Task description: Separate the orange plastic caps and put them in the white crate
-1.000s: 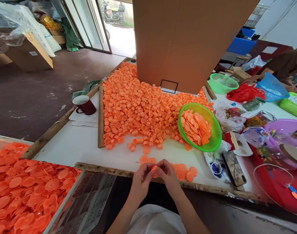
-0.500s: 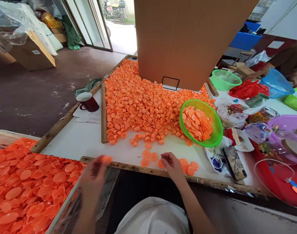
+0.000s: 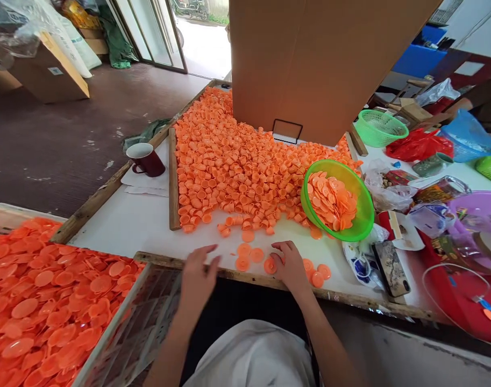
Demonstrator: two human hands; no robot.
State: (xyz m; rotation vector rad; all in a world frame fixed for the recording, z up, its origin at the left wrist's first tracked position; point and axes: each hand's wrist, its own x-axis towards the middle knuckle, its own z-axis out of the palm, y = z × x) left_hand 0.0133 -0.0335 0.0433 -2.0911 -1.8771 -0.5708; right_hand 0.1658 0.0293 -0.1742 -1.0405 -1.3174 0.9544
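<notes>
My left hand (image 3: 199,277) is over the table's front edge. Its thumb and fingers are apart, with nothing between them. Just above the tabletop, my right hand (image 3: 290,269) has its fingers bent and spread, the thumb beside a flat orange disc (image 3: 270,265) that lies on the table. More loose discs (image 3: 244,263) lie between my hands, and several others (image 3: 318,278) sit partly behind my right hand. Beyond them spreads a heap of small orange plastic cups (image 3: 237,161). A green bowl (image 3: 364,215) full of flat orange discs stands tilted at the heap's right.
At left, a crate (image 3: 108,336) holds many orange discs. A mug (image 3: 148,163) stands on paper beside a wooden strip (image 3: 173,183). Behind the heap rises a large cardboard box (image 3: 301,64). A phone (image 3: 391,269), bags and a red tray (image 3: 450,301) crowd the right side.
My left hand has moved right, from beside the crate to the table edge, and the orange disc it held is gone from it. My right hand has shifted slightly, with its fingers still by the disc.
</notes>
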